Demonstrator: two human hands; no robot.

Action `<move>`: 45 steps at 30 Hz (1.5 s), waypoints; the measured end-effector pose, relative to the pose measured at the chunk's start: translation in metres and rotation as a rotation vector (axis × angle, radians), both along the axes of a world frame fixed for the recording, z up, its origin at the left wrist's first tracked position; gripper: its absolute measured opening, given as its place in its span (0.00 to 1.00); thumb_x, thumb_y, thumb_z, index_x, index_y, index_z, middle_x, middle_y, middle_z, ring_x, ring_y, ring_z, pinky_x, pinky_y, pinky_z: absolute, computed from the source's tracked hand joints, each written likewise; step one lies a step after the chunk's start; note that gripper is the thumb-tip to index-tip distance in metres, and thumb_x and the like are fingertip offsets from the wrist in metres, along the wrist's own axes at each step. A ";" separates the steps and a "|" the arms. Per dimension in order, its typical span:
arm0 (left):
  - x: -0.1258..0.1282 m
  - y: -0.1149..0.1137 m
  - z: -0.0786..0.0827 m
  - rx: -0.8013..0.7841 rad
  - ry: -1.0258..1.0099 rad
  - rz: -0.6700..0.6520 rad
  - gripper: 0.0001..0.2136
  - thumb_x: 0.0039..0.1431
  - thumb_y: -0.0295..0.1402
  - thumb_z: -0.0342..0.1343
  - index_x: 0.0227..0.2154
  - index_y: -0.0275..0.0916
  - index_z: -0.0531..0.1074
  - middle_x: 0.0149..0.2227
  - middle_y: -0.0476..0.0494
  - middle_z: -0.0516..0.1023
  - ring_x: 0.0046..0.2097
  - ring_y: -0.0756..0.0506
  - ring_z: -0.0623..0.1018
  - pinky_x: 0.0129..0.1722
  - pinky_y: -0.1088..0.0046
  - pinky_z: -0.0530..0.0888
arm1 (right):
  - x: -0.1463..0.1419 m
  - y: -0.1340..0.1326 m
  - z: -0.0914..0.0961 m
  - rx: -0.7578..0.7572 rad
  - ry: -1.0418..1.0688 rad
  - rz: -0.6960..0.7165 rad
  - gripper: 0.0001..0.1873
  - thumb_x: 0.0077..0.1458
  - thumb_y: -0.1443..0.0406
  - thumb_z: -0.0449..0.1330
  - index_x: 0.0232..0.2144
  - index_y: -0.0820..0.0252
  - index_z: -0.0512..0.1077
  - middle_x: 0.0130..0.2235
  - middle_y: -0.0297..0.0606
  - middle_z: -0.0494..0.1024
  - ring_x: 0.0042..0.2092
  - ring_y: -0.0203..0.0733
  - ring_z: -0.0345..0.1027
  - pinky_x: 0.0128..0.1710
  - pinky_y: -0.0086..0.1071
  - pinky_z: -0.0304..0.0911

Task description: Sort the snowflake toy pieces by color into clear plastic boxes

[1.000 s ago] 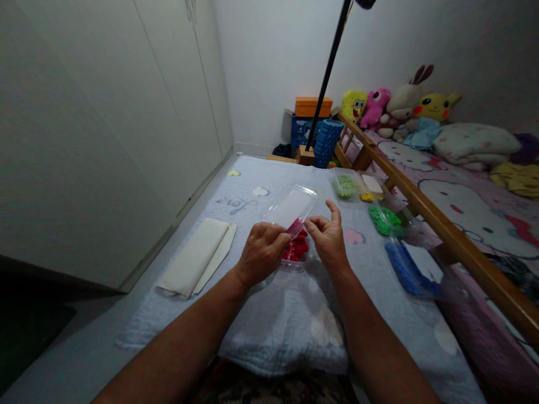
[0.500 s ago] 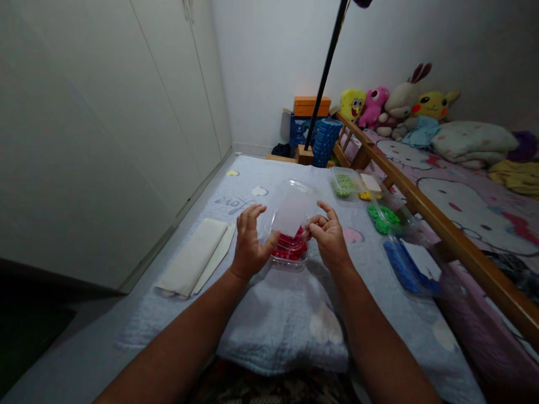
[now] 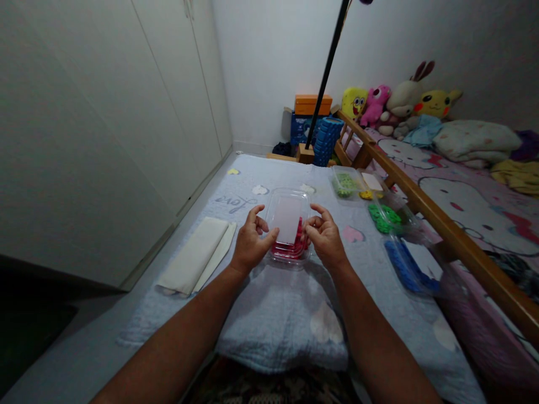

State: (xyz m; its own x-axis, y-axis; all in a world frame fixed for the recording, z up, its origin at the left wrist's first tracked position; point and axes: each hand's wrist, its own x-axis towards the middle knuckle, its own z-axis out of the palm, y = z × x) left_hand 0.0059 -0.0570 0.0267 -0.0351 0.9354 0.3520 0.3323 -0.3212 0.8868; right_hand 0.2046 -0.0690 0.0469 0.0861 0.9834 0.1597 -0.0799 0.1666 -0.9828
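Note:
In front of me on the cloth stands a clear plastic container [image 3: 290, 261] with red pieces [image 3: 300, 242] inside. Its clear lid [image 3: 290, 194] lies over the top, and a white rectangular card [image 3: 287, 219] shows at the lid. At the lid's left side is my left hand [image 3: 251, 240], its thumb on the edge and its fingers curled. My right hand [image 3: 325, 235] grips the opposite edge between thumb and bent fingers. Whether the lid's rim is seated all round cannot be made out.
Folded off-white cloth or paper [image 3: 194, 255] lies to the left. Along the right edge stand clear boxes with light green [image 3: 344, 184], yellow [image 3: 370, 194], green [image 3: 382, 219] and blue pieces [image 3: 406, 268]. A wooden bed rail [image 3: 421, 191] borders that side.
The lid has come down from a tilted position to lie flatter over the container of red pieces. My left fingers have curled in closer to its edge.

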 end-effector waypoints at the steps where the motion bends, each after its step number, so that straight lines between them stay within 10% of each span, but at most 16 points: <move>1: 0.000 0.000 0.001 0.003 0.002 0.006 0.29 0.55 0.37 0.63 0.60 0.40 0.66 0.29 0.56 0.71 0.31 0.49 0.72 0.37 0.71 0.70 | 0.000 0.000 0.000 0.003 -0.007 0.000 0.31 0.48 0.64 0.64 0.55 0.52 0.64 0.28 0.21 0.71 0.24 0.32 0.67 0.24 0.28 0.61; 15: 0.000 -0.002 -0.003 0.033 0.067 -0.030 0.25 0.64 0.38 0.56 0.62 0.38 0.65 0.32 0.51 0.75 0.33 0.48 0.74 0.39 0.69 0.72 | 0.001 -0.002 0.005 -0.046 0.081 0.043 0.36 0.47 0.56 0.73 0.54 0.51 0.62 0.28 0.22 0.72 0.24 0.33 0.63 0.25 0.27 0.59; 21: -0.003 -0.007 -0.001 0.415 0.282 0.057 0.22 0.64 0.43 0.59 0.57 0.40 0.71 0.54 0.35 0.73 0.55 0.38 0.73 0.52 0.58 0.73 | 0.005 -0.001 0.008 -0.011 0.093 -0.027 0.36 0.48 0.55 0.73 0.54 0.51 0.63 0.24 0.20 0.69 0.21 0.31 0.57 0.20 0.25 0.51; 27: 0.002 -0.017 0.001 0.643 0.511 -0.048 0.26 0.57 0.52 0.67 0.52 0.42 0.76 0.47 0.38 0.78 0.49 0.38 0.76 0.52 0.59 0.73 | 0.005 0.003 0.003 0.003 0.116 -0.125 0.38 0.47 0.55 0.73 0.56 0.51 0.61 0.28 0.22 0.73 0.21 0.31 0.59 0.20 0.25 0.52; 34: 0.006 -0.018 0.006 0.786 0.619 -0.062 0.05 0.68 0.29 0.56 0.39 0.42 0.78 0.35 0.44 0.80 0.36 0.46 0.76 0.41 0.68 0.73 | 0.003 0.002 0.005 -0.021 0.216 -0.074 0.39 0.46 0.55 0.74 0.55 0.50 0.60 0.30 0.24 0.76 0.23 0.32 0.63 0.23 0.27 0.58; 45: -0.009 -0.008 0.012 0.540 0.207 0.221 0.05 0.64 0.32 0.58 0.31 0.41 0.73 0.30 0.49 0.75 0.32 0.49 0.75 0.35 0.73 0.75 | 0.005 0.002 0.005 0.029 0.153 -0.048 0.27 0.50 0.55 0.69 0.49 0.53 0.66 0.34 0.29 0.79 0.24 0.32 0.65 0.24 0.28 0.60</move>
State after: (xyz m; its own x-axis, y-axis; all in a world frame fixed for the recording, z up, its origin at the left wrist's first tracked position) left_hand -0.0029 -0.0645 0.0391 -0.0887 0.6019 0.7936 0.5899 -0.6102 0.5288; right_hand 0.2098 -0.0672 0.0518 0.1580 0.9728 0.1695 -0.2196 0.2020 -0.9545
